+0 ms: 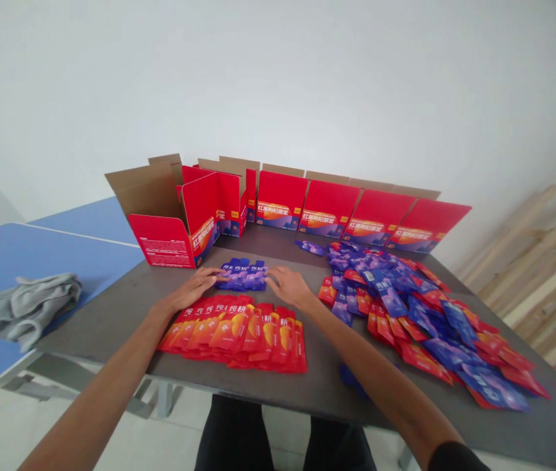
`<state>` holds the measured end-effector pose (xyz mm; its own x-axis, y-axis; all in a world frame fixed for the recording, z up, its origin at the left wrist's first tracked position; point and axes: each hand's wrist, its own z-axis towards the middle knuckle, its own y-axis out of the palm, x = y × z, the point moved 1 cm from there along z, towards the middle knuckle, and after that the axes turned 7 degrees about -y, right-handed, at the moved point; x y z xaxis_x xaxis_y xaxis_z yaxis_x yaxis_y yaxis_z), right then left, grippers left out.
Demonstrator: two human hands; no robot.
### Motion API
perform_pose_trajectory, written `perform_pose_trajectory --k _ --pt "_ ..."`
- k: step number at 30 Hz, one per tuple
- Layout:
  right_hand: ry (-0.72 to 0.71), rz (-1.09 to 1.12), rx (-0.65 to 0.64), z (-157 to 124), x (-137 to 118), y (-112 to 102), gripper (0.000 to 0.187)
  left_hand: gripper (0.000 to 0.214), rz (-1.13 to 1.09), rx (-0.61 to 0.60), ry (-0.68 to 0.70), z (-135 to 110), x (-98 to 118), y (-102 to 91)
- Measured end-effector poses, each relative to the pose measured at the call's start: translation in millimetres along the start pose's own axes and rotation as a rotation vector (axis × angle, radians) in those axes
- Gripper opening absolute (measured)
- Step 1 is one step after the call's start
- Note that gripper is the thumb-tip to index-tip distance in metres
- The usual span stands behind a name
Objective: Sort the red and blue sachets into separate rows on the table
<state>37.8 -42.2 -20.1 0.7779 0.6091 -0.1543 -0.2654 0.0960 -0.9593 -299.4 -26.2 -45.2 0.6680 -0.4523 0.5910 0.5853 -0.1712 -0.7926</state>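
Note:
A small row of purple sachets (243, 275) lies on the dark grey table (111, 314) in front of me. My left hand (198, 286) rests flat at its left end, fingers stretched out and touching it. My right hand (288, 286) lies at its right end, fingers curled a little against the sachets. Nearer to me sits an overlapping row of red sachets (236, 330), between my forearms. Neither hand lifts anything.
An open red carton (180, 226) stands at the back left, with a row of red cartons (347, 212) along the far edge. A loose heap of red and purple sachets (420, 320) covers the right side. A grey cloth (23, 307) lies on the blue table (37, 252).

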Motion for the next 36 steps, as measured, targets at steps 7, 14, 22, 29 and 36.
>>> perform_pose_trajectory --k 7,14,22,29,36 --pt "0.459 -0.107 -0.33 -70.3 78.3 -27.5 0.081 0.072 -0.056 0.036 0.001 2.8 -5.5 -1.9" --pt "0.38 -0.214 -0.276 -145.4 67.0 -39.0 0.089 0.071 -0.089 0.044 0.003 4.0 -8.7 -0.3" --pt "0.36 -0.274 -0.309 -176.0 41.0 -47.2 0.05 0.075 -0.08 0.025 0.011 4.3 -8.8 -0.1" --pt "0.554 -0.31 -0.222 -159.5 19.1 -68.0 0.046 0.074 -0.076 0.021 -0.001 3.2 -5.7 -0.4" --pt "0.357 -0.24 -0.088 -98.1 0.8 -60.4 0.051 0.077 -0.091 0.012 -0.008 4.2 -7.4 0.4"
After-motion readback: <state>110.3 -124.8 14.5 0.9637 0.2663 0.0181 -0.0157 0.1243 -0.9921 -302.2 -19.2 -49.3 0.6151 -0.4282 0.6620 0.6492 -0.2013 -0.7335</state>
